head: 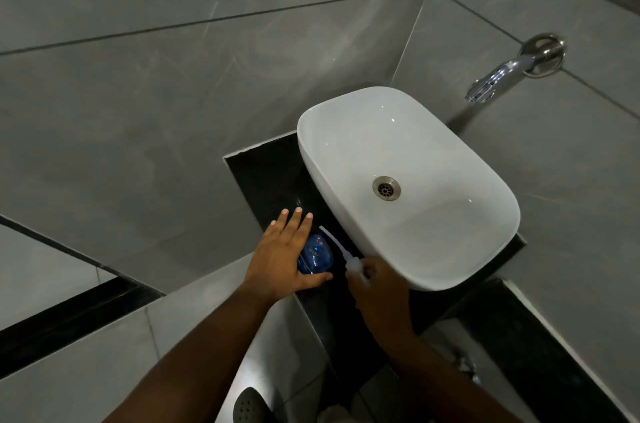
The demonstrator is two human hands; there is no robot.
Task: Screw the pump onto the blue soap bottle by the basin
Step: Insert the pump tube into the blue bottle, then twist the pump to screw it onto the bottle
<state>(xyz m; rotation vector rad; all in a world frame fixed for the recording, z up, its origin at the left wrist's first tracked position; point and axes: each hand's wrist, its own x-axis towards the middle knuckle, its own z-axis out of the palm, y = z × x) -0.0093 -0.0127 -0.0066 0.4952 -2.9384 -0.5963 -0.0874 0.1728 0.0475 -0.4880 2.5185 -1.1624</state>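
The blue soap bottle (316, 253) stands on the black counter (266, 177) to the left of the white basin (408, 180), seen from above. My left hand (284, 249) lies over the bottle's left side, fingers spread straight and thumb under its near side. My right hand (377, 287) holds the white pump (353, 265) just right of the bottle, near the basin's edge. The pump's thin white tube (334, 242) points away from me, outside the bottle.
A chrome wall tap (509, 76) juts out above the basin's far right. Grey tiled walls surround the counter. A drain (386, 188) sits in the basin's middle. A perforated grey object (247, 405) shows at the bottom edge.
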